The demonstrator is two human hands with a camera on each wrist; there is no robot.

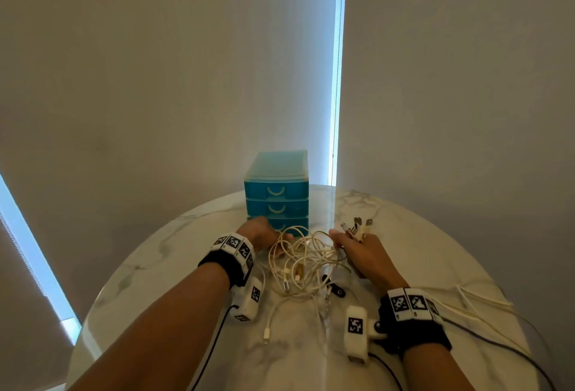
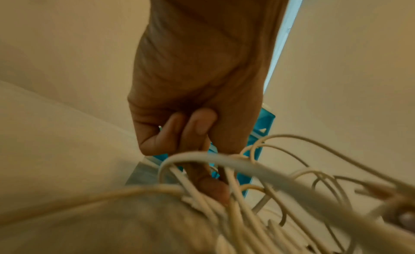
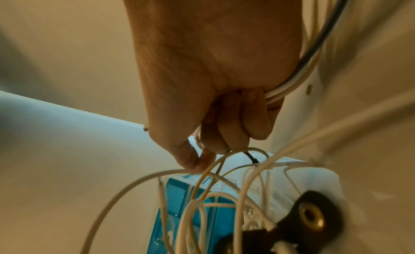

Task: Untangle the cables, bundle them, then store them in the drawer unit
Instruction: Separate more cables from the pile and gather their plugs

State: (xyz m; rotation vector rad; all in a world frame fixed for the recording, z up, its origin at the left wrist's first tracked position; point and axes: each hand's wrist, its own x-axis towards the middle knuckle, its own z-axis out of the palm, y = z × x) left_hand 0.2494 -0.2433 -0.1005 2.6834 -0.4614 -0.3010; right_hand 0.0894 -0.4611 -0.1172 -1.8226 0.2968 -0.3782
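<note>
A tangle of white cables (image 1: 306,261) lies on the marble table (image 1: 435,244), just in front of the blue three-drawer unit (image 1: 277,191). All three drawers are closed. My left hand (image 1: 259,232) is at the tangle's left edge; in the left wrist view its fingers (image 2: 202,179) curl among the cable loops (image 2: 235,169) and hold strands. My right hand (image 1: 361,250) grips a bunch of cable ends, their USB plugs (image 1: 357,225) sticking out above the knuckles. In the right wrist view its fist (image 3: 213,71) clamps white cables (image 3: 280,92), thumb and forefinger pinching another strand.
A black connector piece (image 1: 336,291) lies within the tangle near my right wrist. One loose plug end (image 1: 266,336) trails toward me. More white cable (image 1: 476,297) runs across the table's right side. Blinds hang close behind the round table.
</note>
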